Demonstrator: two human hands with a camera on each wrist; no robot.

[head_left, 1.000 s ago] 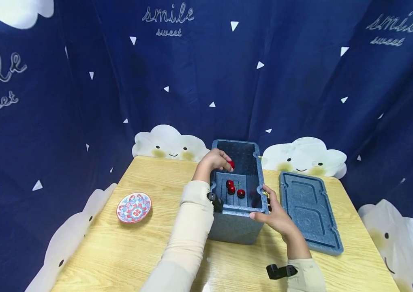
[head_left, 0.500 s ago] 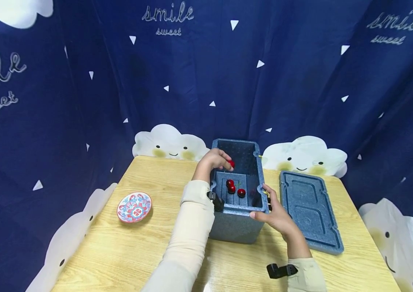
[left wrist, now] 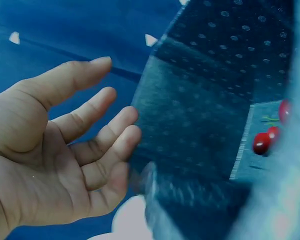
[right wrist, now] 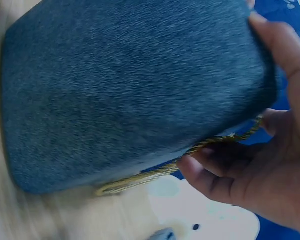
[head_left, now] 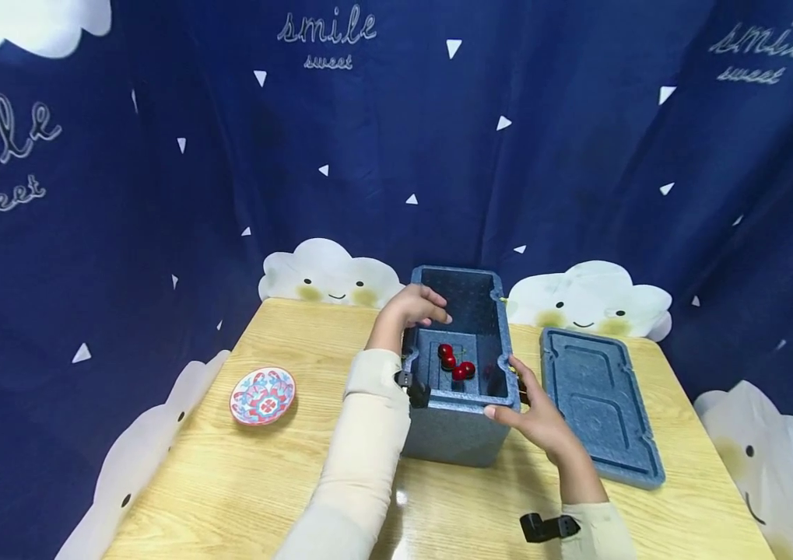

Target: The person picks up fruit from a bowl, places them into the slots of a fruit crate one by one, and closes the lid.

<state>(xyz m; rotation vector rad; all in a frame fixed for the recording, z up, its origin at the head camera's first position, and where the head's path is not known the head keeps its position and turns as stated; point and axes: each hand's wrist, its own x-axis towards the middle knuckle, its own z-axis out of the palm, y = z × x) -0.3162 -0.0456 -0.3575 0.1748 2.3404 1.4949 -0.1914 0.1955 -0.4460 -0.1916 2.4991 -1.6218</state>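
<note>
L grip (head_left: pixel 415 305) hangs over the far-left rim of the box (head_left: pixel 454 435), fingers spread and loose, holding nothing; the L wrist view (left wrist: pixel 65 150) shows the palm bare, fingertips just off the box's inner wall. The cherries (head_left: pixel 456 364) lie below and toward the near side from that grip, on the box floor, approx three in a tight cluster, touching or nearly so; the same reds show at the right edge of the L wrist view (left wrist: pixel 264 142). So the fruit sits down and inward from the L grip, inside the box, not under the fingers directly.

R grip (head_left: pixel 532 412) is on the near-right corner of the box, fingers curled round the rim and outer wall; the R wrist view (right wrist: pixel 250 170) shows thumb on top and fingers tucked under a yellow cord (right wrist: pixel 180 162) that runs along the box side. It clamps the box, not the fruit.

Box long axis runs away from the person, near to far; the cherries sit about mid-length. Judged by reach, the L grip is the nearer one to the fruit, w/ a straight drop in; the R one is busy on the rim.

Further out: lid (head_left: pixel 599 404) flat on the worktop (head_left: pixel 228 482), just right of the R grip, apart from the box. Plate (head_left: pixel 263 395) well left of the L grip.
</note>
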